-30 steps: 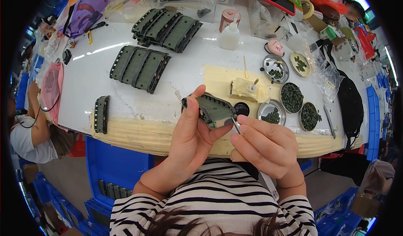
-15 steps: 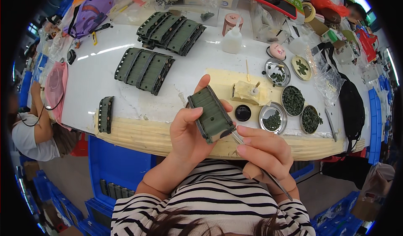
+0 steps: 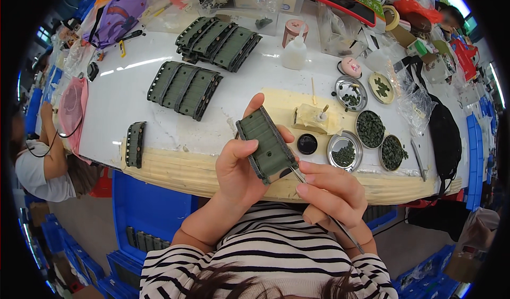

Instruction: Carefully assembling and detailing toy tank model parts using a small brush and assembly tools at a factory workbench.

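Note:
My left hand (image 3: 234, 166) grips a dark green ribbed panel piece (image 3: 261, 147) with raised edge strips, held tilted above the table's front edge. The thumb lies across its face and the other fingers are behind it, partly hidden. In my right hand (image 3: 337, 192) is a pair of metal tweezers (image 3: 346, 234), its tips at the panel's lower right corner by a dark patch. Whether the tips pinch a small part is too small to tell. A tan cover wraps one finger of that hand. Just beyond the hands stand a small black pot (image 3: 307, 144) and a tape-wrapped block (image 3: 313, 118).
Round tins of small green parts (image 3: 370, 129) stand to the right, near another metal tool (image 3: 418, 159). More green panels (image 3: 183, 90) lie at the left, with a narrow strip piece (image 3: 135, 145) near the edge. A white squeeze bottle (image 3: 294, 53) stands farther back.
The tweezers' rear end has swung slightly left, and my right hand has shifted a little with it. The green panel has tipped slightly in my left hand.

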Demonstrator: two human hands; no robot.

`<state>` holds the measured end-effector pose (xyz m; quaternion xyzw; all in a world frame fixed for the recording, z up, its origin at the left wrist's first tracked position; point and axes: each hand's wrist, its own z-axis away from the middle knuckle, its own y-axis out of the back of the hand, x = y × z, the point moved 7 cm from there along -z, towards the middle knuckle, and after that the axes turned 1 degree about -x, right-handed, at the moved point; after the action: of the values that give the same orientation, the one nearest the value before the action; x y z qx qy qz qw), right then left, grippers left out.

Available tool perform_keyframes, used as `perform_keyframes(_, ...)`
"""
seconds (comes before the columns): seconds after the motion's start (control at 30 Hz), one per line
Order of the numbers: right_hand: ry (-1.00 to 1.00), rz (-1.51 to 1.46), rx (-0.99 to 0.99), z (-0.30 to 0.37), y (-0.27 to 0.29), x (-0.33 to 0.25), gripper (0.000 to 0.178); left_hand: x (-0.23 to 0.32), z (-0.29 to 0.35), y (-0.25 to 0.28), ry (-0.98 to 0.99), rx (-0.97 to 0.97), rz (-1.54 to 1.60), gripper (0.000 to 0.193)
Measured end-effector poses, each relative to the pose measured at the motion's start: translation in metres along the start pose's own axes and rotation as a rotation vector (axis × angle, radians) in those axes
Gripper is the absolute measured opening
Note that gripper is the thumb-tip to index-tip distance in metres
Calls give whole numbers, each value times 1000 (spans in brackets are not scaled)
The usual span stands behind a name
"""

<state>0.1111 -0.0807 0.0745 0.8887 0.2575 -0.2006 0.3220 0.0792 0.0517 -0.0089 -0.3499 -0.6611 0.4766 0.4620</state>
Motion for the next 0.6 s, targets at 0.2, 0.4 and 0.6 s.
perform_keyframes(0.2,1,5,-5,0,-1,1,42,1,0,1,-8,11,-19,71)
perform_keyframes(0.4,-24,2,-2,-1,-1,1,40,2,1,0,-17,9,-12,71)
perform_keyframes(0.6,14,-9,-10,0,-1,3,36,2,5,-1,6,29,14,72)
